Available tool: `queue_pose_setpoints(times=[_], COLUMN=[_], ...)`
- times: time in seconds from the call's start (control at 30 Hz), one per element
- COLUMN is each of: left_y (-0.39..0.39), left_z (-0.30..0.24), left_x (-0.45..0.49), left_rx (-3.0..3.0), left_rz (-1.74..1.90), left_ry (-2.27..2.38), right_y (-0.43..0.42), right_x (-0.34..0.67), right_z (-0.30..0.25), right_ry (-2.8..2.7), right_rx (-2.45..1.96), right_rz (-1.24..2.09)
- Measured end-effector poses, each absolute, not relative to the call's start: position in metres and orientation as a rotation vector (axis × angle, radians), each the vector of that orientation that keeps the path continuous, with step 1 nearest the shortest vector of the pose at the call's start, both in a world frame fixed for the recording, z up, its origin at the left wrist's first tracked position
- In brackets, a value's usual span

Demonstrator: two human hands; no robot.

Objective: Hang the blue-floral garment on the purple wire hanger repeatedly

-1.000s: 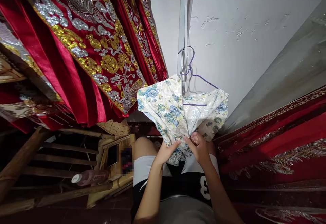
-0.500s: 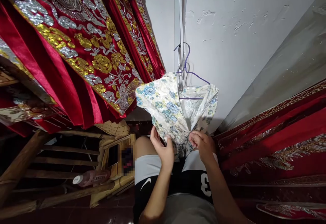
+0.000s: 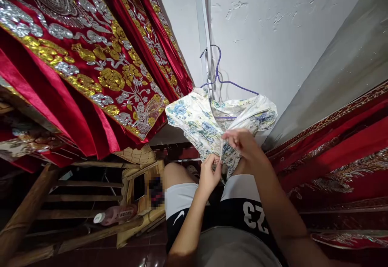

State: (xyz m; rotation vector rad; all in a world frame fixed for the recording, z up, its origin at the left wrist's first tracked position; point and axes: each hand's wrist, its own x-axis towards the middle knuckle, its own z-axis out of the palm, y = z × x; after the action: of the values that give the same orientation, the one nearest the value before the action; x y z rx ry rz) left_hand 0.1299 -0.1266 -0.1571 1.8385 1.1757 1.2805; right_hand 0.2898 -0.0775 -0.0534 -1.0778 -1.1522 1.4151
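A white floral blouse (image 3: 198, 117) with blue flowers hangs on a purple hanger (image 3: 238, 85), in front of my legs. Lower down on its front edge, my left hand (image 3: 211, 172) pinches the fabric between thumb and fingers. My right hand (image 3: 239, 140) is higher, at the neckline where the two front edges meet. Its fingers are bent together at the cloth edge, slightly blurred; what lies in the pinch is too small to make out.
Red cloth with gold and silver sequins (image 3: 112, 79) hangs at left, and more red fabric (image 3: 339, 162) at right. A bamboo bench (image 3: 91, 198) holds a pink bottle (image 3: 117, 214). Behind the blouse stands a white wall (image 3: 257, 36) with a strap (image 3: 203, 20).
My left hand has gone from open beside the blouse to pinching its front edge. My right hand has moved up along the neckline. The blouse spreads wider on the hanger.
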Motion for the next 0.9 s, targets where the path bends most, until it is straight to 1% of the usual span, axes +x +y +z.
queue_pose_setpoints(times=[0.13, 0.23, 0.37, 0.43, 0.5, 0.6, 0.67, 0.8, 0.9], left_y=[-0.122, -0.118, -0.109, -0.103, -0.094, -0.072, -0.055, -0.028, -0.023], left_z=[-0.152, -0.148, -0.136, -0.120, -0.093, -0.042, -0.012, 0.019, 0.025], left_x=[0.129, 0.130, 0.126, 0.119, 0.113, 0.106, 0.108, 0.119, 0.125], left_rx=[1.972, 2.174, 2.375, 2.389, 2.378, 2.313, 2.298, 2.367, 2.487], left_rz=[1.123, 0.885, 0.398, 0.300, 0.468, 1.119, 1.403, 1.559, 1.533], left_ry=[1.173, 1.187, 1.293, 1.245, 1.155, 1.111, 1.046, 0.934, 0.898], right_y=[-0.040, -0.031, -0.035, -0.038, -0.043, -0.050, -0.053, -0.057, -0.058], right_x=[0.281, 0.271, 0.266, 0.267, 0.267, 0.264, 0.263, 0.263, 0.267], right_z=[-0.006, 0.017, 0.020, 0.016, 0.012, 0.010, 0.012, 0.015, 0.015], right_ry=[-1.067, -1.030, -0.960, -0.973, -1.023, -1.129, -1.197, -1.253, -1.273], right_rx=[-0.998, -0.909, -0.814, -0.792, -0.791, -0.792, -0.789, -0.795, -0.802], right_rz=[1.296, 1.196, 1.104, 1.065, 1.026, 0.983, 0.954, 0.888, 0.873])
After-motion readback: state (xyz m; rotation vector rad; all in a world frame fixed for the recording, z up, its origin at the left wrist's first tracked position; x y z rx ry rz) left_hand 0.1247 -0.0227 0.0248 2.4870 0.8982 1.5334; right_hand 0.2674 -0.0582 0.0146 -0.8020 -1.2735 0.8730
